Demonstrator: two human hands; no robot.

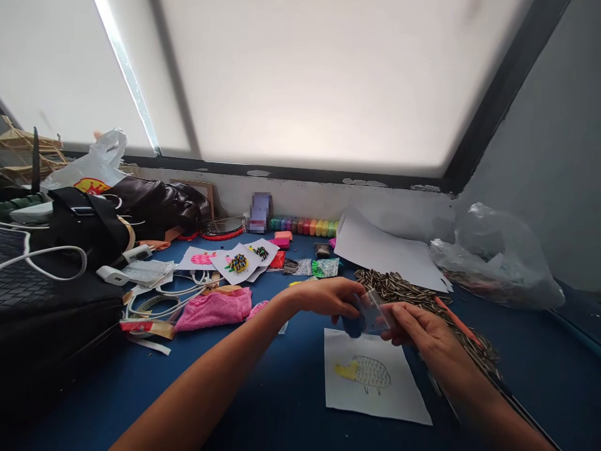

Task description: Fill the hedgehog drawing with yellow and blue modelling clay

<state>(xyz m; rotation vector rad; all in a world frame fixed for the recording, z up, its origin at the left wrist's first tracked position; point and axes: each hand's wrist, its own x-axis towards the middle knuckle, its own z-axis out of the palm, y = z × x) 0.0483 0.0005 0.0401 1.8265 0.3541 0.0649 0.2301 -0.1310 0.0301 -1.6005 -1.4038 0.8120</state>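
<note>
A small clear plastic bag point(374, 312) is stretched between my two hands, above the paper. My left hand point(331, 297) has its fingers closed on the bag's left side, where a dark blue lump point(353, 326), apparently modelling clay, shows. My right hand point(420, 327) pinches the bag's right edge between thumb and fingers. Below them lies a white sheet point(375, 404) with a pencil drawing point(372, 373) of a round-bodied animal covered in small marks. Its head end is filled in yellow. Whether the lump is inside the bag or beside it, I cannot tell.
Striped sunflower seeds point(394, 287) are heaped behind my hands, near an orange stick point(457, 321). Decorated paper drawings point(237, 263), small clay packets point(297, 267) and a pink cloth point(215, 310) lie leftward. White sheets point(380, 244) and a plastic bag of contents point(502, 269) stand behind right.
</note>
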